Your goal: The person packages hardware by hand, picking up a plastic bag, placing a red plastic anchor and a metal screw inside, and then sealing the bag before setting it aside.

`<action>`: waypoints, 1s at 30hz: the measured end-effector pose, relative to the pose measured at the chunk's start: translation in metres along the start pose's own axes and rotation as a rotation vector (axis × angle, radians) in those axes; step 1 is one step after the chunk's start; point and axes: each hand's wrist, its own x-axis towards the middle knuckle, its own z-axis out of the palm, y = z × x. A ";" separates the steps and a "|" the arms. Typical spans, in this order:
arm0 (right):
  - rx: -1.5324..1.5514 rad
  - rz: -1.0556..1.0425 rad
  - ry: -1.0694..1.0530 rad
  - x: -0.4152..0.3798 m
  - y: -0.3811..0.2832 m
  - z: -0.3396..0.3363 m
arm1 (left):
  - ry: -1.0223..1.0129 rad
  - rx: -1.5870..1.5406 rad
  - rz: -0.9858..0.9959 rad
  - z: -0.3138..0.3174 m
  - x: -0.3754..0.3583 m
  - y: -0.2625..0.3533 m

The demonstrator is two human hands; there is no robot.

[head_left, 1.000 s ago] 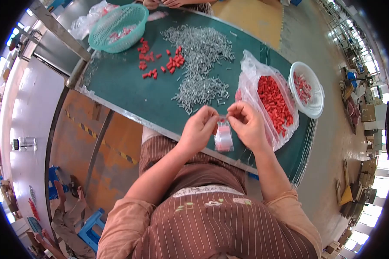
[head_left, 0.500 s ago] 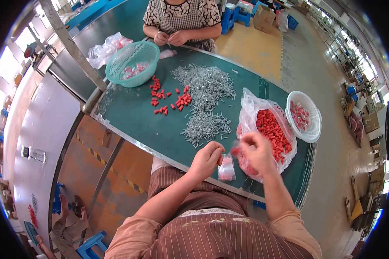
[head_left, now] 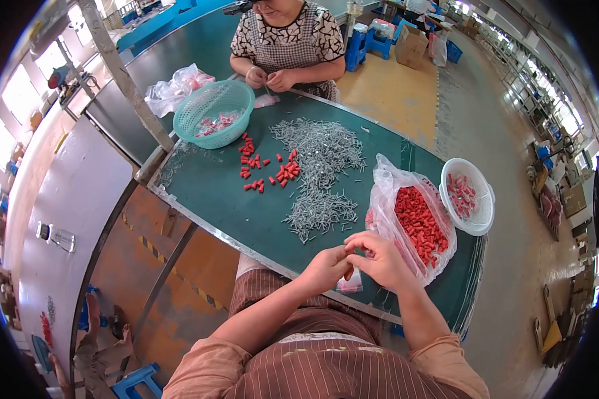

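Bright windows [head_left: 1, 141] line the left side, where daylight comes in. The green-topped bench [head_left: 226, 206] has a metal edge and stands on a worn, orange-brown floor [head_left: 199, 263]; grey flooring [head_left: 469, 126] runs along the right. Blue stools [head_left: 357, 48] and a cardboard box [head_left: 411, 48] stand on yellow flooring [head_left: 386, 86] beyond.

1. Left of left hand [head_left: 327, 268]: open green tabletop [head_left: 223, 199], passable.
2. Just beyond both hands: grey pin pile [head_left: 321, 209] obstructs.
3. Right of right hand [head_left: 381, 265]: plastic bag [head_left: 385, 199] close in, white basket [head_left: 478, 226] farther out; both obstruct.
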 end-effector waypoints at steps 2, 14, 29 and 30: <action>-0.007 0.004 -0.091 0.002 0.002 0.007 | -0.020 0.023 -0.017 -0.004 -0.004 0.000; 0.364 0.246 0.046 0.019 0.026 0.024 | 0.300 -0.192 -0.025 -0.026 -0.013 -0.008; 0.147 0.250 -0.055 0.042 0.049 0.026 | 0.491 -0.012 0.237 -0.045 -0.010 -0.039; 0.156 0.240 -0.075 0.048 0.047 0.029 | 0.501 -0.029 0.226 -0.051 -0.013 -0.039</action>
